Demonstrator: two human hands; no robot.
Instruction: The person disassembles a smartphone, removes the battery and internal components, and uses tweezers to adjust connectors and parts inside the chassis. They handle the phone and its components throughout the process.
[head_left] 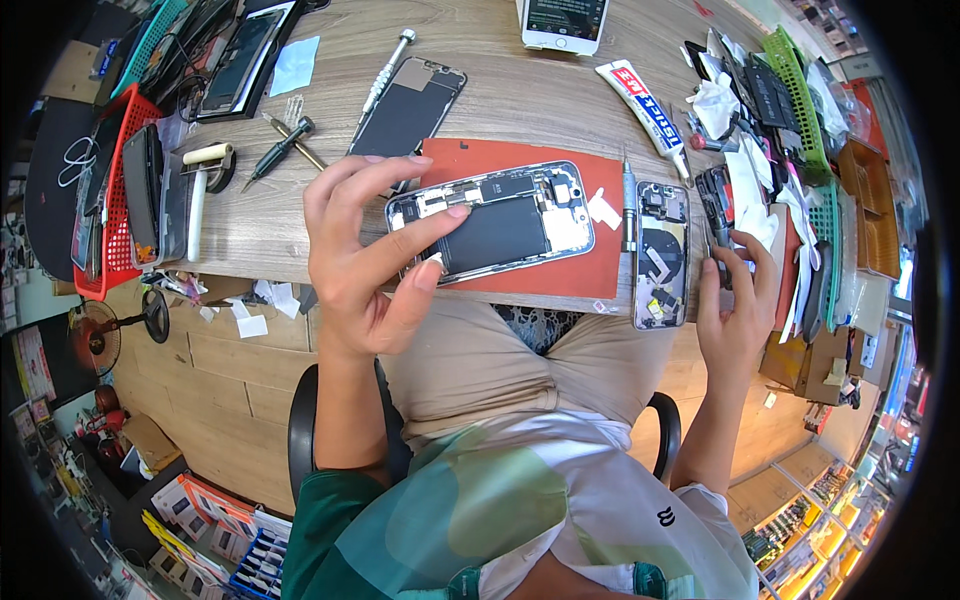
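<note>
My left hand (370, 260) holds an opened phone (495, 222) over a red-orange mat (605, 260), its index fingertip on the internal parts and thumb by the near edge. My right hand (735, 290) is at the desk's right, fingers closed on a thin dark tool (710, 245), partly hidden. Beside it are a black-and-red tool (716, 200) and a phone housing with loose parts (660, 255). A silver screwdriver (628, 205) lies between the two phone bodies. A detached dark phone panel (410, 108) lies behind the mat.
An upright phone (560, 25), a glue tube (640, 115) and screwdrivers (275, 155) are on the wooden desk (250, 240). Red (105, 280) and green (790, 80) baskets and piled parts line the sides. A roller tool (200, 185) sits left; a fan (100, 335) stands below.
</note>
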